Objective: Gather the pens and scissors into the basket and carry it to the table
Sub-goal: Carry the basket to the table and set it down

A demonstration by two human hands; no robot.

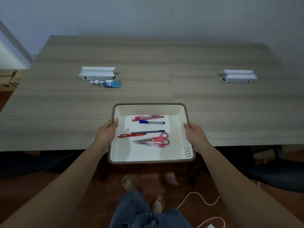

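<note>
Both hands, left hand (105, 135) and right hand (196, 137), grip white brown-rimmed basket (153, 160) holding pens (152, 122), scissors (154, 139).

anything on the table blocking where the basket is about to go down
Nothing visible does. The basket, held by the left hand and right hand, faces bare table; the blue bottle lies farther back on the left.

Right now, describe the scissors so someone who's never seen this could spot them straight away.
Look in the white basket with the brown rim, held by the left hand and right hand over the table's near edge. The scissors lie toward its near side, the only item with two pink loop handles and metal blades among straight pens.
</note>
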